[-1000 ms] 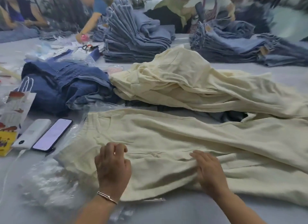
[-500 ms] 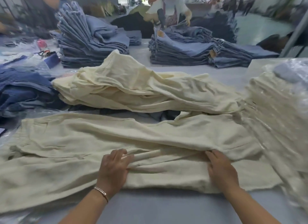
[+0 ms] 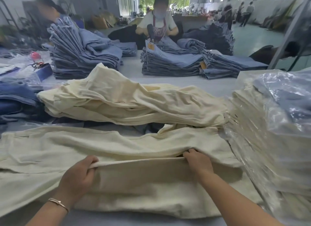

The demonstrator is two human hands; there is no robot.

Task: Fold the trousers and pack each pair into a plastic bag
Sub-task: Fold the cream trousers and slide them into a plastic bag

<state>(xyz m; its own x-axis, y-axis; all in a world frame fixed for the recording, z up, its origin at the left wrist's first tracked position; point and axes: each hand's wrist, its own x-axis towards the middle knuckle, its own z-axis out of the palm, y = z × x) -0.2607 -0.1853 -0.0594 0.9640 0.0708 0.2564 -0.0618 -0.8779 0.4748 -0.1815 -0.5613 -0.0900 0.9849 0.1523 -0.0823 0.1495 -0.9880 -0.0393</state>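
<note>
Left hand [image 3: 79, 173] has its fingers curled round the near edge of the cream trousers [image 3: 50, 150], thumb underneath. The right hand [image 3: 199, 161] pinches the same folded edge further along, so the strip between the two sets of fingers is pulled taut and lifted. Best bet, I'd say: keep both grips level and lay the fold over evenly so the legs line up. The fabric looks soft, matte and creasy. Just right of the right fingers sits a crinkly stack of bagged trousers [image 3: 269, 141].
</note>
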